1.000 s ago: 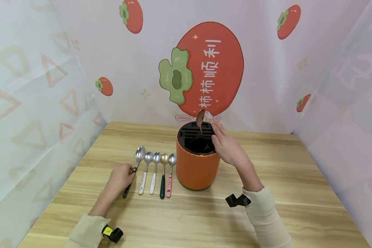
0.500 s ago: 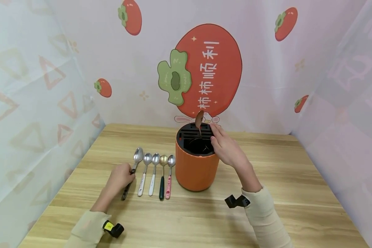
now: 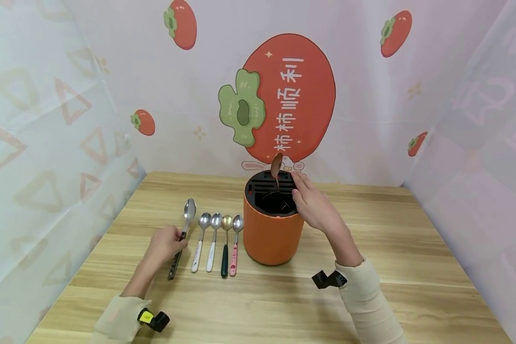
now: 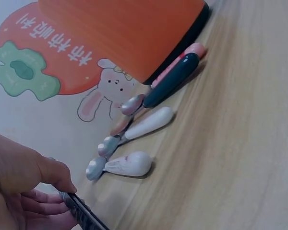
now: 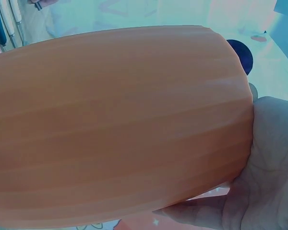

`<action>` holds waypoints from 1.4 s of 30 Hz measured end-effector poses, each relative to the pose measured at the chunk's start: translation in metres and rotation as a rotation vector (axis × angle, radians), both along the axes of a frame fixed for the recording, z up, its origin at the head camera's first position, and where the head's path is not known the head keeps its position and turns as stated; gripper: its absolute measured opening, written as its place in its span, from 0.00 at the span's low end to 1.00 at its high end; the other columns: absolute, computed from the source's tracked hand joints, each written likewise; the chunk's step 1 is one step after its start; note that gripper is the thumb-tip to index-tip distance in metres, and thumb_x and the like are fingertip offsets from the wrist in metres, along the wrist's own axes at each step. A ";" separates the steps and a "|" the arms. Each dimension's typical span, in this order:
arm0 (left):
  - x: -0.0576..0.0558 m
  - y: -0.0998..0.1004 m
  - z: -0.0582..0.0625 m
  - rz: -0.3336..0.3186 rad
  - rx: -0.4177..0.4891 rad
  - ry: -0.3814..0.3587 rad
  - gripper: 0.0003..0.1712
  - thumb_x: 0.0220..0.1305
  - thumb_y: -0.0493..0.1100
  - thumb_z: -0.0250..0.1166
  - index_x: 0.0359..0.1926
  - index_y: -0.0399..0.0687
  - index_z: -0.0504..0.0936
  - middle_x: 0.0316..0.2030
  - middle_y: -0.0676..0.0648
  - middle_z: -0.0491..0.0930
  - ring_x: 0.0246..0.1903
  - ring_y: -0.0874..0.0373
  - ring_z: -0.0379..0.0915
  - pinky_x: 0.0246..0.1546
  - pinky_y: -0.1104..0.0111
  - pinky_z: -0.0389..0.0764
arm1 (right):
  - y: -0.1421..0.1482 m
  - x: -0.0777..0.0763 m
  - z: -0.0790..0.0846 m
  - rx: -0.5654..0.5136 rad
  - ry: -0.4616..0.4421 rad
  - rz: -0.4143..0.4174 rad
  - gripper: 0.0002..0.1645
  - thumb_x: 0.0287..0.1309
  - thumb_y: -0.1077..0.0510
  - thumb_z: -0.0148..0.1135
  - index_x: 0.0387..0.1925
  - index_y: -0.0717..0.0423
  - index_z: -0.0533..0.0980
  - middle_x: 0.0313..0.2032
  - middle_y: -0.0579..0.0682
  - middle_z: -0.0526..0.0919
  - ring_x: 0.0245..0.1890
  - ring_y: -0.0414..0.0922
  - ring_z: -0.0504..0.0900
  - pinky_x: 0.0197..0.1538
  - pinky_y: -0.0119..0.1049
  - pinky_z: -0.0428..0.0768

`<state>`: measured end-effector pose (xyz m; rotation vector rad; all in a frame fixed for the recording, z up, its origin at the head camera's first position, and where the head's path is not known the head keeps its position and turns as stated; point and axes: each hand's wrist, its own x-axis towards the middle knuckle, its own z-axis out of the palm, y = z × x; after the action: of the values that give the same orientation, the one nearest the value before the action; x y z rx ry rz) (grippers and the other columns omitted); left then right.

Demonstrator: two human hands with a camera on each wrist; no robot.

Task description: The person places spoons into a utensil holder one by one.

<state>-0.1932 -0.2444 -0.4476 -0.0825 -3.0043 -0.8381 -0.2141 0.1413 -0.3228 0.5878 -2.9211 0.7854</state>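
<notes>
In the head view my left hand (image 3: 165,243) pinches the black patterned handle of a silver spoon (image 3: 189,209), left of the other spoons. The left wrist view shows thumb and fingers on that black handle (image 4: 84,213); its bowl is out of sight there. My right hand (image 3: 316,205) rests on the right rim of an orange ribbed utensil holder (image 3: 271,239) with a black slotted top, fingers straight along the edge. Its palm (image 5: 276,153) lies against the rim in the right wrist view. A copper-coloured spoon (image 3: 276,165) stands upright in the holder.
Between left hand and holder lie several spoons in a row: a patterned white-handled spoon (image 3: 196,258), a plain white-handled one (image 3: 211,258), a dark green-handled one (image 3: 224,260) and a pink-handled one (image 3: 233,260). A printed cloth backdrop (image 3: 357,143) rises behind the wooden table (image 3: 361,306).
The black-handled spoon has shifted slightly left, its bowl now higher in the head view than half a second ago. My left hand moved a little left with it. The right hand stays on the rim.
</notes>
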 end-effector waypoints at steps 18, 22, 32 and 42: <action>0.012 0.016 0.030 -0.010 0.195 0.093 0.15 0.53 0.39 0.68 0.39 0.35 0.77 0.32 0.42 0.83 0.31 0.53 0.81 0.33 0.64 0.81 | 0.000 0.002 0.002 0.011 0.012 -0.004 0.33 0.70 0.49 0.30 0.73 0.51 0.46 0.73 0.48 0.45 0.72 0.48 0.48 0.67 0.52 0.57; 0.015 0.023 0.038 -0.010 0.231 0.120 0.15 0.52 0.39 0.69 0.38 0.36 0.77 0.31 0.43 0.82 0.31 0.55 0.80 0.32 0.67 0.80 | -0.001 0.001 0.002 0.016 0.019 -0.010 0.32 0.70 0.49 0.30 0.72 0.51 0.46 0.73 0.47 0.45 0.72 0.47 0.48 0.67 0.52 0.57; 0.025 0.044 0.061 -0.027 0.315 0.253 0.13 0.51 0.40 0.70 0.37 0.41 0.77 0.30 0.46 0.81 0.31 0.57 0.79 0.30 0.73 0.78 | -0.002 0.002 0.000 0.031 -0.008 -0.021 0.32 0.70 0.48 0.30 0.73 0.48 0.44 0.73 0.45 0.43 0.72 0.47 0.48 0.65 0.57 0.57; 0.024 0.069 0.088 -0.103 0.401 0.423 0.13 0.49 0.39 0.71 0.34 0.44 0.77 0.28 0.49 0.81 0.29 0.60 0.80 0.29 0.74 0.77 | 0.000 0.002 -0.001 0.023 -0.008 -0.023 0.32 0.70 0.48 0.29 0.73 0.48 0.45 0.73 0.45 0.43 0.72 0.47 0.47 0.66 0.57 0.56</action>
<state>-0.1691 -0.1752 -0.3592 -0.3569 -2.4126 -1.2347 -0.2120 0.1408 -0.3235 0.5535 -2.9422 0.7547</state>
